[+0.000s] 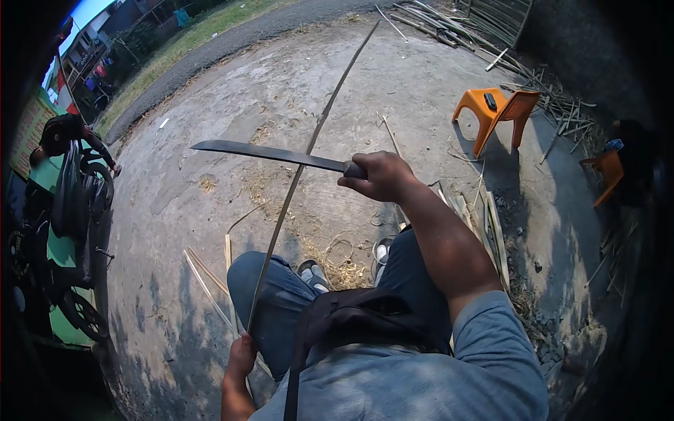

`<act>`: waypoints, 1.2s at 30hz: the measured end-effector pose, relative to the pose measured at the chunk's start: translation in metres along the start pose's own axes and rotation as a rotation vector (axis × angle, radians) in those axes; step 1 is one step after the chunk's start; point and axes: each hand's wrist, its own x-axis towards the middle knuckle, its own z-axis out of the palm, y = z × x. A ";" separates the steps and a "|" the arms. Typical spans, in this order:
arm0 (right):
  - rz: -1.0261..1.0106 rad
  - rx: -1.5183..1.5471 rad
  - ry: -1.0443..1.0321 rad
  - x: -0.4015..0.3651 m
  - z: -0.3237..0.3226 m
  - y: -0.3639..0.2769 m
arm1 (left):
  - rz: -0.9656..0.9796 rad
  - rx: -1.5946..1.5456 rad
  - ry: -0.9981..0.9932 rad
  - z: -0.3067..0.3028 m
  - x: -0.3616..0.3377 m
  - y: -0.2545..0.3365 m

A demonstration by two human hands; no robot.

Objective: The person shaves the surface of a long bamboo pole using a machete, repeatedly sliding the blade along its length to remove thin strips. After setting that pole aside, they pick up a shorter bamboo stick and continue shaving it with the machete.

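Note:
My right hand (379, 175) is wrapped round the dark handle of a long machete (270, 152), whose blade points left and crosses a long thin strip (291, 184) of bamboo or wood. Whether blade and strip touch, I cannot tell. The strip slants from my left side up and away over the ground. Beside my left thigh, my left hand (242, 356) is closed on the strip's near end. Pale split strips (210, 288) lie by my left knee.
An orange chair (484, 105) with a dark object on it stands ahead right, another orange chair (605, 170) at the far right. Bamboo piles (449, 24) and more strips (495, 231) lie on the right. Motorcycles (81, 210) and a person (67, 137) are at the left.

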 end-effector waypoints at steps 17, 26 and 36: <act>-0.063 -0.031 0.029 0.007 0.013 -0.007 | -0.076 -0.006 0.011 -0.004 0.005 -0.016; -0.209 -0.129 0.040 0.007 0.019 -0.003 | -0.039 0.093 0.047 -0.001 0.001 -0.007; -0.101 -0.034 0.026 0.007 0.018 -0.005 | -0.005 0.041 0.057 0.001 0.003 -0.013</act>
